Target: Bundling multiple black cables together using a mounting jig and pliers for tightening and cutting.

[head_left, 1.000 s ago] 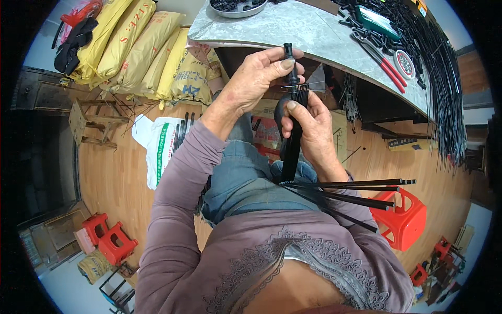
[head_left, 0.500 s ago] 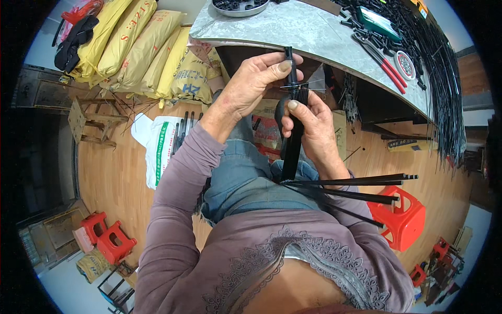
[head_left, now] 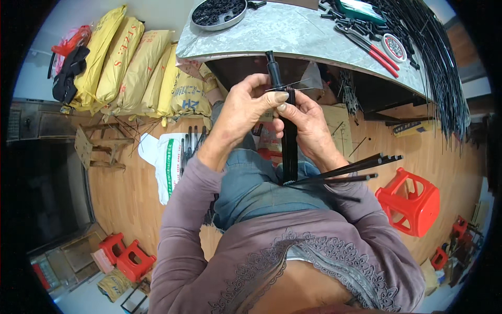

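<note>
the left hand (head_left: 246, 107) and the right hand (head_left: 308, 125) meet in front of the worktop (head_left: 293, 36), both closed on one upright black bundle of rods (head_left: 289, 152). the bundle stands nearly vertical between the hands, its lower end resting on the lap near the jeans (head_left: 251, 183), its upper end a narrower black stem (head_left: 273, 65) rising above the fingers to just below the worktop edge. the left hand is curled around the upper part of the bundle, thumb and forefinger pressed together at the point where a thin wire (head_left: 293, 86) crosses the stem. the right hand grips the bundle from the right side, fingers wrapped and thumb pressed against the left thumb; the two hands touch. several loose black rods (head_left: 361, 166) branch out from the bundle's lower end and point toward the right, over the right forearm. on the worktop lie a round metal tray (head_left: 201, 23) filled with small black parts, red-handled pliers (head_left: 379, 52), a small round tin (head_left: 393, 48) and a long mass of black rods (head_left: 434, 57) hanging over the right edge. on the wooden floor, yellow sacks (head_left: 130, 65) lean at the left, a white bag (head_left: 164, 165) lies beside the left leg, and a red plastic stool (head_left: 410, 201) stands at the right.
</note>
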